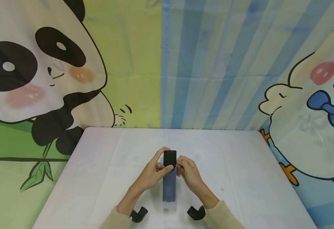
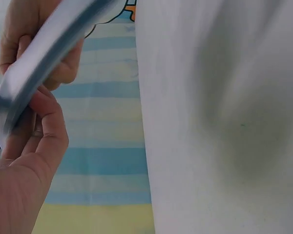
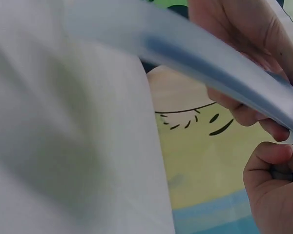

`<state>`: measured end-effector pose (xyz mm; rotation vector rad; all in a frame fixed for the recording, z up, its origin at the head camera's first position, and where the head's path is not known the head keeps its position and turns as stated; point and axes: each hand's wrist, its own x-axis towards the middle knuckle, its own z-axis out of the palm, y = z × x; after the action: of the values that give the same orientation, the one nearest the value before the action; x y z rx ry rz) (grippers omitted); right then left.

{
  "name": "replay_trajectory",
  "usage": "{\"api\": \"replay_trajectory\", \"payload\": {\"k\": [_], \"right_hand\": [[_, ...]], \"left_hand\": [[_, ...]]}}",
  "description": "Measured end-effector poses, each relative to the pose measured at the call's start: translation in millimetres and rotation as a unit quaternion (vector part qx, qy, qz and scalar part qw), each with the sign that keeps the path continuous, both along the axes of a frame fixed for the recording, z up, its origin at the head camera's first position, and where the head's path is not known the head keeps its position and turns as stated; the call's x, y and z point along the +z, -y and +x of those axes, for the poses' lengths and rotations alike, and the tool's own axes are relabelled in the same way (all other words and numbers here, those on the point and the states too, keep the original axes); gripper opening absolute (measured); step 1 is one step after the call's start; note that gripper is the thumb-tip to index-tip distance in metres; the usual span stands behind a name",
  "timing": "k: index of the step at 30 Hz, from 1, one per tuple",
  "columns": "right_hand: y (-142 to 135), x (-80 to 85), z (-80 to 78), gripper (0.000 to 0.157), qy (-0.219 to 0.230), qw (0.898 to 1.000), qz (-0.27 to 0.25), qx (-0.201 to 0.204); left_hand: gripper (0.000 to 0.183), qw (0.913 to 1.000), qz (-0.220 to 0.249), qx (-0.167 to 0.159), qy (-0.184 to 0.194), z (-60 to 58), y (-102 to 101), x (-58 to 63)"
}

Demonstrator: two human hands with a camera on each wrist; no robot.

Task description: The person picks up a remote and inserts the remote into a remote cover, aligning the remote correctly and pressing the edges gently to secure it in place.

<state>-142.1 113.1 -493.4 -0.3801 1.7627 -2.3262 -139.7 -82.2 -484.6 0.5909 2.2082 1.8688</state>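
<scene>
A long blue-grey strip-like object [image 1: 169, 187] with a black rectangular end [image 1: 170, 157] stands out above the table, in what looks like a translucent sleeve. Its exact kind is unclear. My left hand [image 1: 152, 173] holds it near the black end, thumb across the front and fingers behind. My right hand [image 1: 190, 173] pinches at its right edge beside the black end, fingers curled. In the left wrist view, the pale, curved strip [image 2: 44, 58] crosses over both hands. The right wrist view shows the strip [image 3: 210, 68] blurred, its far end partly outside the frame.
A white-covered table [image 1: 121, 152] lies beneath the hands. Behind it hangs a printed cloth [image 1: 212, 63] with a panda and a white cartoon bird. Black wrist-worn devices [image 1: 196, 213] sit at both sleeve cuffs.
</scene>
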Motion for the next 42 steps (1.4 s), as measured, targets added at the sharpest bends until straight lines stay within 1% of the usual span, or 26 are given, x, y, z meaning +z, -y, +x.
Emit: {"api": "replay_trajectory", "payload": {"k": [3,5,7,9,12,14,16,18,20,22,23,24,27,30,33,35,37,38,40,42], "right_hand": [[0,4.6,-2.6,0.030,0.005,1.000,-0.010,-0.008],[-1,5.6,-3.8,0.029,0.009,1.000,-0.013,-0.012],[-3,4.9,-4.2,0.029,0.008,1.000,-0.009,-0.002],[-4,2.9,-4.3,0.031,-0.003,1.000,0.011,0.019],[-5,-0.7,-4.7,0.036,-0.040,0.996,0.055,0.054],[-6,-3.0,-4.7,0.038,-0.053,0.993,0.081,0.065],[-7,-5.7,-4.2,0.037,-0.053,0.991,0.102,0.066],[-9,-8.3,-3.3,0.032,-0.049,0.990,0.119,0.057],[-10,-10.6,-3.8,0.024,-0.055,0.989,0.132,0.037],[-11,-11.9,-6.1,0.017,-0.074,0.988,0.136,0.013],[-12,-11.4,-7.4,0.016,-0.087,0.986,0.139,0.001],[-12,-10.9,-9.1,0.020,-0.102,0.984,0.143,-0.009],[-12,-4.9,-12.2,0.037,-0.141,0.978,0.153,-0.022],[-13,8.0,-10.5,0.044,-0.180,0.970,0.161,-0.015],[-12,20.9,-6.6,0.043,-0.226,0.961,0.162,-0.001],[-11,27.9,-4.0,0.040,-0.252,0.955,0.156,0.001],[-11,30.4,-2.9,0.037,-0.268,0.952,0.148,-0.001],[-10,31.1,-2.6,0.036,-0.270,0.952,0.143,-0.003],[-10,31.9,-2.9,0.033,-0.269,0.954,0.132,-0.006],[-10,31.9,-3.7,0.032,-0.262,0.956,0.128,-0.009]], "left_hand": [[0.063,1.0000,0.004,0.005,-0.001,0.4,-2,-0.3],[0.063,1.0000,0.005,0.002,-0.003,0.1,-3,-0.9],[0.064,1.0000,0.002,0.001,-0.005,0.2,-3,-2.3],[0.064,0.9999,-0.004,0.007,-0.011,0.4,-2,-3.7],[0.064,0.9993,0.000,0.029,-0.024,0.5,1,-4.4],[0.065,0.9987,0.008,0.042,-0.027,0.6,1,-4.9],[0.066,0.9985,0.014,0.049,-0.018,1.7,0,-6.4],[0.067,0.9984,0.014,0.054,-0.007,3.5,-1,-9.0],[0.068,0.9981,0.011,0.061,0.002,4.9,-3,-11.6],[0.069,0.9977,0.007,0.067,-0.003,5.2,-5,-13.2],[0.069,0.9977,0.005,0.067,-0.007,5.1,-6,-13.6],[0.070,0.9977,0.002,0.067,-0.012,5.0,-7,-13.8],[0.070,0.9978,-0.014,0.059,-0.029,5.0,-9,-14.1],[0.070,0.9978,-0.027,0.047,-0.037,5.8,-10,-14.6],[0.070,0.9981,-0.031,0.036,-0.041,6.2,-9,-14.9],[0.071,0.9984,-0.028,0.027,-0.041,5.7,-8,-14.7],[0.072,0.9991,-0.022,0.020,-0.031,4.5,-6,-14.4],[0.070,0.9995,-0.013,0.020,-0.020,3.6,-5,-14.2],[0.059,0.9995,0.003,0.030,-0.003,1.3,-2,-13.9],[0.040,0.9987,0.001,0.051,0.007,-0.5,1,-13.2]]}}
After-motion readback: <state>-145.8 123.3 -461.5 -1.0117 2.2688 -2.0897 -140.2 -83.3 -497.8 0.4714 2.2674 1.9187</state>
